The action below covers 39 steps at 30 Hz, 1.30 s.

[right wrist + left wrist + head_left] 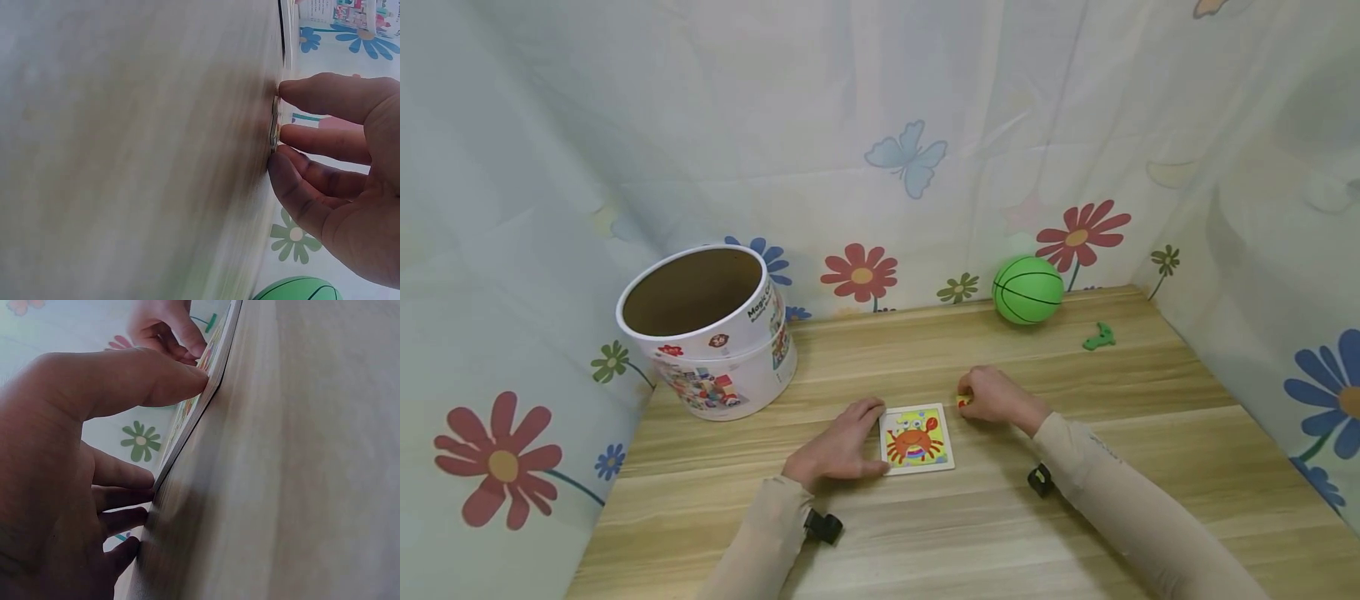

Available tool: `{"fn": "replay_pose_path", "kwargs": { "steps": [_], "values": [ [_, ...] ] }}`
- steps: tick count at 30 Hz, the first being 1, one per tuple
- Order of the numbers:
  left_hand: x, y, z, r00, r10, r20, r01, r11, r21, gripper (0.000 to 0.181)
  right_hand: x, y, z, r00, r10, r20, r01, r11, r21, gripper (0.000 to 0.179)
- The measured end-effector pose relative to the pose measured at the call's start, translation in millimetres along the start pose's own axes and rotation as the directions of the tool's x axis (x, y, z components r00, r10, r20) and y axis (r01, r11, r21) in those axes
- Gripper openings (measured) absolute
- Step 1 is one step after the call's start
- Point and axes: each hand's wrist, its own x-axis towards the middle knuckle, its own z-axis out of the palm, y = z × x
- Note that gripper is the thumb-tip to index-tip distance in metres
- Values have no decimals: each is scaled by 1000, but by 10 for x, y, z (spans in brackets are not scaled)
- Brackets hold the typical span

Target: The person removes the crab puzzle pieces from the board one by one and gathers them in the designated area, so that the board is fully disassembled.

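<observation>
A square crab puzzle with a pale frame lies flat on the wooden table. My left hand rests at its left side. In the left wrist view, the thumb touches the frame's near corner, and the fairly straight fingers reach along the edge. To the right of the frame, my right hand pinches a small yellow and red puzzle piece at the tabletop. The right wrist view shows this piece as a thin edge between thumb and fingertips; its face is mostly hidden.
A large white bucket stands at the back left. Toward the back right are a green ball and a small green toy. A flower-printed curtain borders the table. Black wrist cameras hang under both sleeves.
</observation>
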Motion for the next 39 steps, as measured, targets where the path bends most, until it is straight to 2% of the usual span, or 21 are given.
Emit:
{"fn": "replay_pose_path", "kwargs": {
  "steps": [14,21,31,39],
  "values": [
    [8,21,-5,1000,-7,11,8,1000,-4,95,10,-209,-47,996,-90,-28,90,996,9,37],
    [-11,22,-9,1000,-15,18,16,1000,-22,95,91,-296,-22,987,-160,4,160,987,25,36],
    [-8,15,-18,1000,3,1,-3,1000,4,95,179,-457,9,968,-250,38,249,968,21,33],
    [-1,-5,-23,1000,-9,16,9,1000,15,95,235,-576,58,956,-282,80,283,959,4,36]
  ]
}}
